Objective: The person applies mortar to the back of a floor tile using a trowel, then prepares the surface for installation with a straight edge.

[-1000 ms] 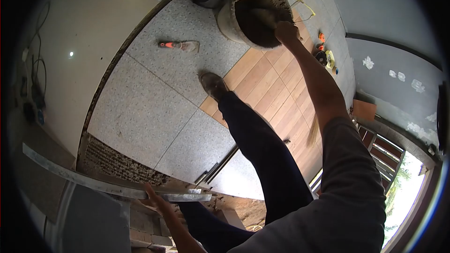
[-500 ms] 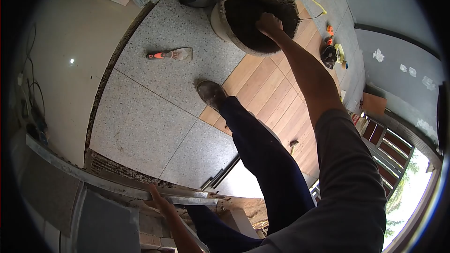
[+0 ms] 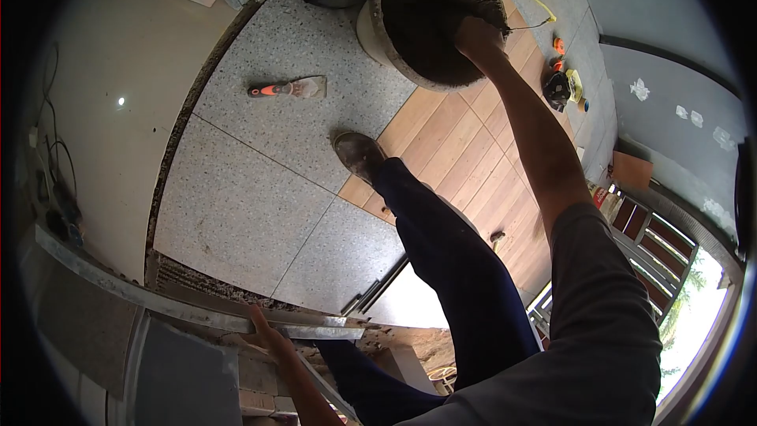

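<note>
Right hand [image 3: 479,39]: inside mortar bucket [image 3: 441,20], within the rim; fingers hidden, closure cannot be told | Left hand [image 3: 270,339]: at metal bar [image 3: 181,312], near its end; grip unclear | Scraper [image 3: 288,88]: flat on speckled tile [image 3: 236,166], beside bucket | Room: open tile between bucket and bar

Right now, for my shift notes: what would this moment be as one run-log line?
Right hand: inside bucket, fingers hidden | Left hand: at metal bar | Scraper: lying on speckled tiles
</note>
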`<state>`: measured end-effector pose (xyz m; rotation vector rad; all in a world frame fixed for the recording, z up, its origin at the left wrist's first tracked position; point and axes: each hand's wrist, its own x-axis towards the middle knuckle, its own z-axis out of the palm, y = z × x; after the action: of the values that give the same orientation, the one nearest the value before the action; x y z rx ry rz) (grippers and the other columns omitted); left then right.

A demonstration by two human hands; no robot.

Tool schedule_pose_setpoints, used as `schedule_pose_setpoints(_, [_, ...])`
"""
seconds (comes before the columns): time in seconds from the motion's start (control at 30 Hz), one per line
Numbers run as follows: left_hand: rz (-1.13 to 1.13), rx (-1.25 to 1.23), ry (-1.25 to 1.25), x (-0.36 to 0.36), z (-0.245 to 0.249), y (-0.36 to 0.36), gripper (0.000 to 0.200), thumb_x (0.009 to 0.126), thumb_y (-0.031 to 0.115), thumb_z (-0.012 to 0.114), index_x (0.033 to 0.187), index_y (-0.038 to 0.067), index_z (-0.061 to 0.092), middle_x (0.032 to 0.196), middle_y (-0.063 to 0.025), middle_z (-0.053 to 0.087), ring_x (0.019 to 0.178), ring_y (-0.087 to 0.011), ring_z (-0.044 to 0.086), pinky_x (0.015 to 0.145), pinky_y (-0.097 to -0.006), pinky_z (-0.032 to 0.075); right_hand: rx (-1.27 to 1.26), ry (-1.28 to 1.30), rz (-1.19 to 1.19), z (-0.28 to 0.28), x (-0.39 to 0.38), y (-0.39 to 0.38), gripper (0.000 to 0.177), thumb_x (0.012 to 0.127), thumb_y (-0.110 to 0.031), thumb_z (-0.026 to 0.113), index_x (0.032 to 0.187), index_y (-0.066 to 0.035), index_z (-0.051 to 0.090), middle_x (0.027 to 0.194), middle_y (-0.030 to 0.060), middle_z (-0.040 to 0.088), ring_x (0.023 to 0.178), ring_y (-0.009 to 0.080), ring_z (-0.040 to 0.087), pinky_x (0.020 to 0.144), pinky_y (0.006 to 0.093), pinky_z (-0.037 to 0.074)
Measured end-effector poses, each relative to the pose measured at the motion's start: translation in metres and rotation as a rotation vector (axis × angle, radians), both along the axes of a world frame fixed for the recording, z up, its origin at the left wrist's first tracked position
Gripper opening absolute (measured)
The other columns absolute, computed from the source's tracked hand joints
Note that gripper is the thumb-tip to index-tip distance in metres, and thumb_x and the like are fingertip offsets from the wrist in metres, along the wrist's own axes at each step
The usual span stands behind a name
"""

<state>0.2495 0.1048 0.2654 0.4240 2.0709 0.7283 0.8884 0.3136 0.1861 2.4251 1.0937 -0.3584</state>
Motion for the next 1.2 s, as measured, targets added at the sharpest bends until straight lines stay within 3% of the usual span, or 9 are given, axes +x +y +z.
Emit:
schedule_pose_setpoints(0.1, [0.021,-0.011,0.007,0.007,0.002,0.002,0.076,0.091,0.023,0.070,0.146,-0.006,0.028,0.132,-0.0238,0.054,0.114,-0.0301,0.060,0.099,-0.0430,0.050,-0.031,-0.011,-0.034,-0.030,0.006,0.010,0.032,0.085,-0.025,0.058,0.107,-0.007,0.073,0.112,0.0163,0.071,0.102,0.0315,0.071,0.088,0.0428,0.056])
schedule_pose_setpoints(0.3, [0.023,-0.004,0.001,0.023,0.006,0.005,0.076,0.090,0.024,0.070,0.147,-0.005,0.029,0.129,-0.0232,0.055,0.114,-0.0296,0.059,0.097,-0.0424,0.050,0.290,0.444,-0.719,-0.052,-0.009,0.039,0.025,0.079,-0.016,0.066,0.097,-0.001,0.074,0.098,0.0164,0.074,0.094,0.0233,0.072,0.080,0.0392,0.056])
schedule_pose_setpoints(0.4, [0.047,-0.026,0.000,0.028,0.003,0.007,0.071,0.090,0.026,0.070,0.145,-0.003,0.036,0.132,-0.0207,0.055,0.115,-0.0302,0.060,0.095,-0.0432,0.050,0.401,0.529,-0.664,-0.110,0.027,0.035,0.023,0.075,-0.019,0.073,0.086,0.001,0.073,0.084,0.0153,0.072,0.079,0.0216,0.072,0.070,0.0398,0.056])
schedule_pose_setpoints(0.47, [0.101,0.016,0.013,0.017,-0.015,-0.002,0.064,0.090,0.029,0.071,0.140,-0.002,0.047,0.138,-0.0174,0.054,0.117,-0.0326,0.060,0.093,-0.0446,0.052,0.507,0.601,-0.631,-0.111,0.032,0.022,0.021,0.074,-0.018,0.076,0.081,0.001,0.071,0.076,0.0146,0.069,0.067,0.0227,0.069,0.061,0.0398,0.054])
schedule_pose_setpoints(0.6, [0.054,0.018,-0.054,0.033,-0.005,0.010,0.068,0.090,0.029,0.071,0.143,-0.002,0.042,0.137,-0.0178,0.053,0.119,-0.0321,0.058,0.096,-0.0457,0.049,0.561,0.813,-0.781,-0.058,-0.006,0.011,0.017,0.075,-0.012,0.076,0.073,0.002,0.067,0.067,0.0135,0.063,0.052,0.0237,0.061,0.047,0.0379,0.050])
schedule_pose_setpoints(0.67, [0.047,0.020,-0.078,0.026,-0.008,0.008,0.069,0.091,0.025,0.068,0.146,-0.002,0.035,0.133,-0.0171,0.055,0.116,-0.0278,0.058,0.098,-0.0440,0.047,0.608,0.847,-0.800,-0.050,-0.014,-0.001,0.016,0.077,-0.011,0.076,0.073,0.002,0.066,0.066,0.0134,0.062,0.051,0.0232,0.061,0.045,0.0362,0.049])
schedule_pose_setpoints(0.87, [0.114,-0.022,-0.049,0.019,0.001,0.005,0.074,0.089,0.026,0.071,0.146,-0.002,0.033,0.131,-0.0203,0.056,0.115,-0.0277,0.058,0.096,-0.0442,0.049,0.628,0.893,-0.790,-0.016,-0.013,-0.017,0.019,0.080,-0.014,0.078,0.078,0.000,0.066,0.064,0.0107,0.061,0.049,0.0199,0.059,0.044,0.0329,0.050])
schedule_pose_setpoints(1.07, [0.135,0.015,-0.032,0.015,0.011,0.002,0.071,0.088,0.025,0.071,0.144,-0.003,0.036,0.120,-0.0199,0.063,0.110,-0.0274,0.060,0.092,-0.0418,0.050,0.626,0.875,-0.712,0.028,-0.009,-0.056,0.023,0.079,-0.021,0.076,0.086,-0.001,0.070,0.068,0.0090,0.063,0.052,0.0174,0.059,0.047,0.0306,0.049])
schedule_pose_setpoints(1.2, [0.117,-0.009,-0.045,0.007,0.017,0.002,0.070,0.089,0.028,0.071,0.144,-0.001,0.039,0.125,-0.0192,0.060,0.110,-0.0279,0.061,0.089,-0.0431,0.052,0.705,0.922,-0.687,0.035,-0.011,-0.094,0.022,0.079,-0.021,0.076,0.087,-0.001,0.071,0.068,0.0083,0.064,0.052,0.0164,0.059,0.048,0.0294,0.049])
